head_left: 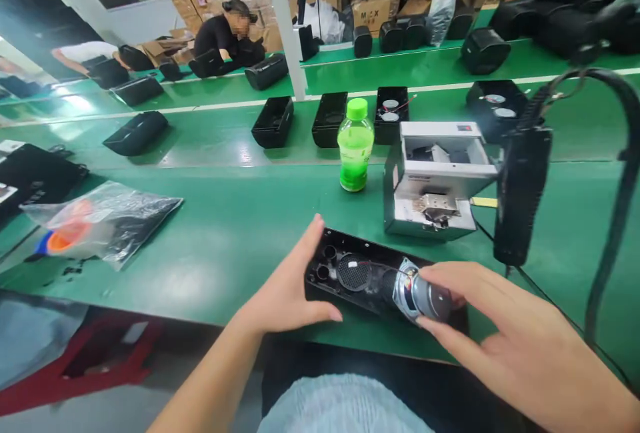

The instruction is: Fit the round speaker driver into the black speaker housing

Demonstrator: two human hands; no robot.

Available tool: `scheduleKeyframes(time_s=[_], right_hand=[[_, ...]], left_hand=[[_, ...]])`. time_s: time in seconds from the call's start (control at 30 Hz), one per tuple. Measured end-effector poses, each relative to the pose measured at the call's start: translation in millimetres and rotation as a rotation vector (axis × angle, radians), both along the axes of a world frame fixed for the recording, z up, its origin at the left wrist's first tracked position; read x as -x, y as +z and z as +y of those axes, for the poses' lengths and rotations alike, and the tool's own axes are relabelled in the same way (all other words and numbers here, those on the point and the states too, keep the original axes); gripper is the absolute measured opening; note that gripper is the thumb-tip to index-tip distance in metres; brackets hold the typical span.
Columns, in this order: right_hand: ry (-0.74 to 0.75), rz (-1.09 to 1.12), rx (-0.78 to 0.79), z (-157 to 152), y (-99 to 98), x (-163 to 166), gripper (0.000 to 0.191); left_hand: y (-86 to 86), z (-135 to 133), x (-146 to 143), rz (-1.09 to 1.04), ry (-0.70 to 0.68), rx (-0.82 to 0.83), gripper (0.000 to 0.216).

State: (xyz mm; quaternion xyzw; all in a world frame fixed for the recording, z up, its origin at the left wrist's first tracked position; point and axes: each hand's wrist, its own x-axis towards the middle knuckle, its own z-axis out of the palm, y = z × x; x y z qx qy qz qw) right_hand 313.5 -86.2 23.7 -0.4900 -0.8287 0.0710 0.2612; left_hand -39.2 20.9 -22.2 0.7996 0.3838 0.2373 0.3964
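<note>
A long green bench point(210, 219) fills my view, running left to right, with a second green run behind it where one seated person point(227, 33) in black works among stacked brown cartons point(373, 13), one of them printed with letters I read only as "M X". Black speaker shells line the far lanes; I count three open black housings point(330, 118) in a row just behind a single green-capped bottle point(355, 146) of green drink, whose label I cannot read. To the right of the bottle stands one white and grey box-like unit point(435, 179) with a small red mark on its top edge, too small to read, and beside it one black powered driver point(520, 186) hangs on a dark cable. At left lies one clear plastic bag point(105, 216) with orange and black contents.

At the near edge, I see a black speaker panel point(360, 273) lying flat, its long axis running left to right, slightly angled away to the right, open side up. My left hand point(287, 293) steadies its left end, fingers extended, thumb along the near edge. My right hand point(520, 346) pinches one round speaker driver point(425, 296) between thumb and fingertips, magnet toward me, cone tilted toward the panel's right opening.
</note>
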Motion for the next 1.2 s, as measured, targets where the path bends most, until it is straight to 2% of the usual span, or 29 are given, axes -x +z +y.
scheduleKeyframes(time_s=[0.07, 0.13, 0.33, 0.7, 0.87, 1.0, 1.2], right_hand=[[0.093, -0.090, 0.047, 19, -4.2, -2, 0.038], [0.132, -0.145, 0.090, 31, -7.4, -2, 0.035], [0.195, -0.316, 0.135, 40, -10.5, 2, 0.040], [0.294, -0.424, 0.133, 36, -19.1, -10, 0.043], [0.274, -0.471, 0.098, 26, -28.0, -17, 0.054], [0.280, -0.456, 0.075, 18, -38.5, -19, 0.069], [0.263, -0.361, 0.069, 5, -54.5, -23, 0.068]], left_hand=[[-9.5, 3, -2, -0.021, -0.029, 0.016, 0.130], [-13.3, 0, -5, -0.056, 0.004, 0.008, 0.122], [-12.8, 1, -5, -0.071, -0.049, -0.012, 0.125], [-12.8, 3, -6, -0.081, -0.060, -0.057, 0.121], [-11.5, 3, -4, -0.061, -0.049, -0.052, 0.123], [-12.0, 5, -5, -0.097, -0.051, -0.050, 0.122], [-14.5, 5, -4, -0.116, -0.058, -0.041, 0.122]])
